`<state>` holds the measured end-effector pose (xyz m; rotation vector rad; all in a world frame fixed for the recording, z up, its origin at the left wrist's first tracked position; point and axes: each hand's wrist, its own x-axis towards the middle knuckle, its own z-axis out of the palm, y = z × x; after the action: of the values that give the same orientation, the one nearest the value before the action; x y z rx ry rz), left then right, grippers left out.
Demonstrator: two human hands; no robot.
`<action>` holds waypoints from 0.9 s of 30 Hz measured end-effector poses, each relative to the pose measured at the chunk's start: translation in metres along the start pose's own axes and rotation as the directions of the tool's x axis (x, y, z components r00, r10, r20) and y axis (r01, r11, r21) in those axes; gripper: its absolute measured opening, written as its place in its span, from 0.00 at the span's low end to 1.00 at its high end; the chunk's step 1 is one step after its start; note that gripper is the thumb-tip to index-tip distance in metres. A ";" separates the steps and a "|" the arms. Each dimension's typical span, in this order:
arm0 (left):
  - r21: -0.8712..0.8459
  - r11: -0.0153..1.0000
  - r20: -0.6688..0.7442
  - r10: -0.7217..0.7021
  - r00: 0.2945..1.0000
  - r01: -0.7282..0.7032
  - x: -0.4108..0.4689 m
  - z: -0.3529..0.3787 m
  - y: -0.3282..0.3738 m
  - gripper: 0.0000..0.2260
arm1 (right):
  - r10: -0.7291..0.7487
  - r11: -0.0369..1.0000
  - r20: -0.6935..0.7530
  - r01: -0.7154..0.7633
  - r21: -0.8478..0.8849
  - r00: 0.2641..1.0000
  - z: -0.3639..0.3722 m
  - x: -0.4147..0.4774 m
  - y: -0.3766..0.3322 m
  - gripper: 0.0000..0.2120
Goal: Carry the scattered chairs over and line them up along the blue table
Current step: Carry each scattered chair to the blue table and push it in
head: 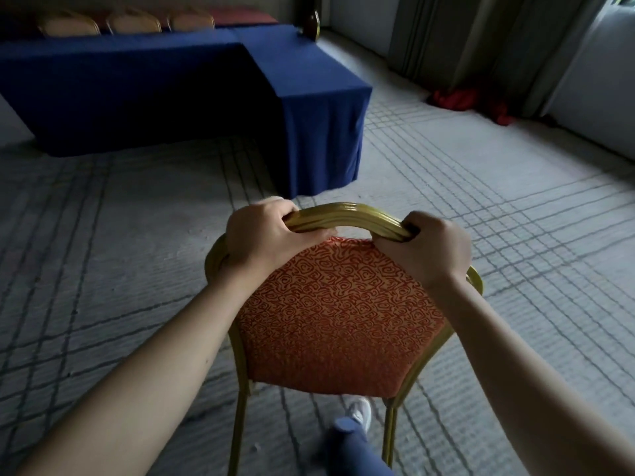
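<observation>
Left hand (271, 235) and right hand (426, 249) tight round chair (336, 310) rail; seemingly open carpet (137, 235) before blue table (309, 97) corner.

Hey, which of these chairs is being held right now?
The near chair with the orange patterned back: left hand and right hand grip its gold top rail. The other three chairs stand behind the blue table, unheld.

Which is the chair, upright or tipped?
Upright: the chair has its legs pointing down, and the left hand and right hand grip its top rail.
</observation>
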<state>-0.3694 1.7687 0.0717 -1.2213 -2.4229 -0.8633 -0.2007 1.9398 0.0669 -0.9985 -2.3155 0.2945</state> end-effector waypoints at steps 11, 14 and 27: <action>-0.083 0.995 -0.135 0.051 0.990 -0.062 0.231 0.128 0.042 0.27 | -0.056 0.998 -0.096 0.055 -0.013 0.994 0.030 0.246 0.089 0.22; -0.120 0.989 -0.158 0.068 0.985 -0.087 0.292 0.175 0.048 0.27 | -0.072 0.997 -0.125 0.068 -0.036 0.989 0.047 0.310 0.120 0.22; -0.248 0.935 0.024 0.269 0.963 -0.255 0.595 0.425 0.091 0.26 | 0.137 0.979 -0.186 -0.162 -0.122 0.973 0.141 0.575 0.288 0.24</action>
<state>-0.6485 2.4509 0.0739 -1.6353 -2.1738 -1.0764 -0.4275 2.5580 0.0840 -1.2196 -2.1264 0.1021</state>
